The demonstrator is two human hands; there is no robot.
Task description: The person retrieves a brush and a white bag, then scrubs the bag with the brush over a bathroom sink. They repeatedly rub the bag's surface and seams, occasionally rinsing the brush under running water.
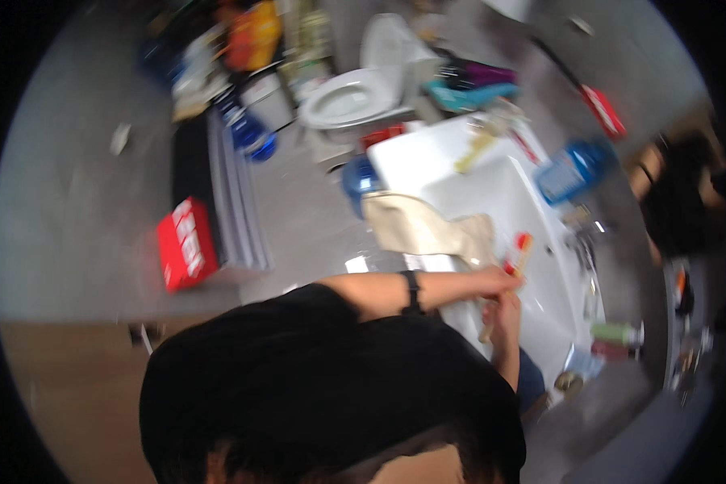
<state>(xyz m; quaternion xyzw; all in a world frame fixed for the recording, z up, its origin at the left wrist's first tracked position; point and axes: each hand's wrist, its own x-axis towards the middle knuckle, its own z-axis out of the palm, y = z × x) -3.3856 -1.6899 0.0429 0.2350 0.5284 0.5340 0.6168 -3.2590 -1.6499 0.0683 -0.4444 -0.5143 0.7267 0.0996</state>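
Over a white washbasin point(460, 163), my left hand point(497, 282), below a black wristband, closes on a slim, light-coloured handled item point(525, 243) with a red and white part. My right hand point(504, 313) is closed just below it, round the lower part of the same item, whose pale end point(486, 334) sticks out. Blur hides what kind of tool it is. A beige cloth point(408, 224) hangs over the basin's near left edge, beside my left forearm. A metal tap point(585, 242) stands at the basin's right side. A yellowish object point(475, 151) lies on the basin's upper part.
A blue bottle point(565, 175) and a green tube or bottle point(617, 333) stand along the right counter. A toilet point(345, 97), a bin point(268, 97) and blue containers are farther up. At left, a red box point(187, 245) sits at the end of a dark unit. A mirror shows a reflection.
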